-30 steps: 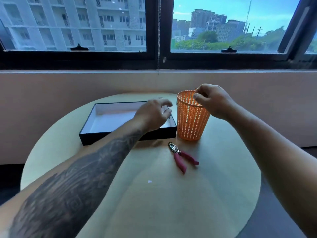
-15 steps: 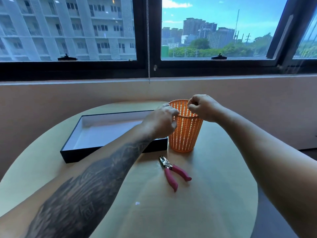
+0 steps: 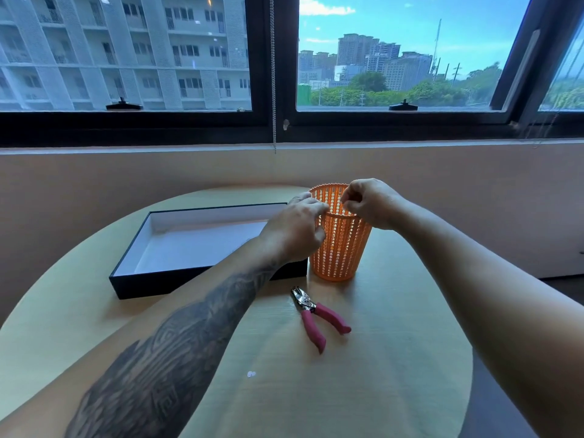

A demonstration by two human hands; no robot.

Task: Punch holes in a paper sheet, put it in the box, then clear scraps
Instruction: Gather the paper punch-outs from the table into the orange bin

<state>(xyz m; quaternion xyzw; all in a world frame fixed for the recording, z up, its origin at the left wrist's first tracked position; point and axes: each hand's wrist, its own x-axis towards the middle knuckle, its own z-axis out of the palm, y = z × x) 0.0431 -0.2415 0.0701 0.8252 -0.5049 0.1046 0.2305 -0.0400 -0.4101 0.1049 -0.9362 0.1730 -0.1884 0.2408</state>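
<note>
Head view: the left hand (image 3: 294,232) hides the right end of the black box (image 3: 132,281). The paper sheet cannot be told from the box's white lining. The left hand and the right hand (image 3: 373,203) both curl at the rim of the orange mesh basket (image 3: 338,257), and I cannot tell what, if anything, they pinch. The hole punch (image 3: 316,314) lies at the basket's six o'clock, with paper scraps (image 3: 250,373) at seven.

Table (image 3: 395,390): round, pale, carrying it all.
Box (image 3: 189,284): sitting open, back left.
Orange basket (image 3: 339,248): standing just beside it.
Hole punch (image 3: 311,314): lying nearer.
Scraps (image 3: 251,373): lying nearest.
</note>
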